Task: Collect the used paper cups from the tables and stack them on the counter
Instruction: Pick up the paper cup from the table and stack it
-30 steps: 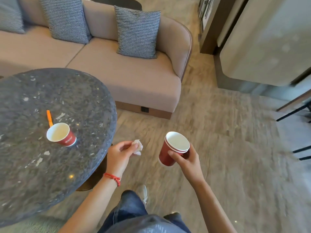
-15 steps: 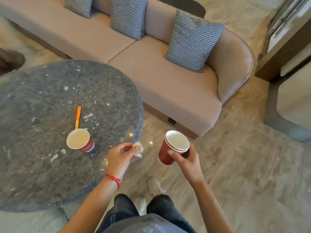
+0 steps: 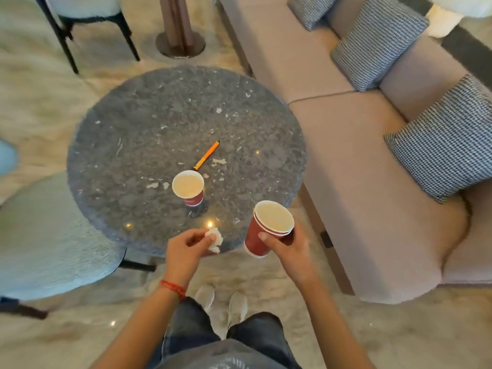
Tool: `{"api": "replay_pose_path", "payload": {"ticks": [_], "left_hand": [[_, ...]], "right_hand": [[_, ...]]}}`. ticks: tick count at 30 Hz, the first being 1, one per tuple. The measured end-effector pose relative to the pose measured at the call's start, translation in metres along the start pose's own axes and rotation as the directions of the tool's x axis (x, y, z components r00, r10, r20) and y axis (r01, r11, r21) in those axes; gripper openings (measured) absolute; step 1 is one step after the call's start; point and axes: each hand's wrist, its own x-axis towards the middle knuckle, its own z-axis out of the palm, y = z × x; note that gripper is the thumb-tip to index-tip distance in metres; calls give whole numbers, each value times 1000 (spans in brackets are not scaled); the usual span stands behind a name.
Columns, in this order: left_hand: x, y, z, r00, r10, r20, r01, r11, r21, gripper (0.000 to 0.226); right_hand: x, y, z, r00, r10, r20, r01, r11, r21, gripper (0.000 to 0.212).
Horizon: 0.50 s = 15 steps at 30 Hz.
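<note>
The sofa fills the right side of the frame, with checked cushions along its back. The round stone bench takes the centre. On it, just below the middle of the frame, stands a single red paper cup, upright and open-mouthed, with an orange pen lying just above it, near but apart.

The right hand, lower centre-right, is wrapped round a nested stack of cups, tilted a little; nesting them likely leaves one hand able to carry several. The left hand, at the bench's near edge, pinches a crumpled tissue between thumb and fingertips, probably rubbish gathered along the way.

The lone cup sits above both hands in the frame, nearer the left one and clear of it, untouched.
</note>
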Motion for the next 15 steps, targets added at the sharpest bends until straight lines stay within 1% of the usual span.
{"api": "replay_pose_path", "payload": {"ticks": [3,8,11,13,15], "left_hand": [[3,-3,-22,995,-28,-97,27,999,-21,12],[13,-1,-52,975,-26,-222,13,998,-58,11],[26,2,-66,964,-22,-264,12,999,-39,10],[37,5,-76,962,-30,-273,23,999,-27,4],[48,8,-86,963,-33,-268,27,999,-26,4]], "right_hand": [[16,-3,22,996,-10,93,12,1000,-20,54],[37,-6,63,976,-25,219,37,998,-52,51],[50,-9,86,969,-32,243,41,999,-32,51],[59,-13,98,973,-41,229,47,999,-21,51],[67,-19,109,976,-51,213,56,998,-19,50]]}}
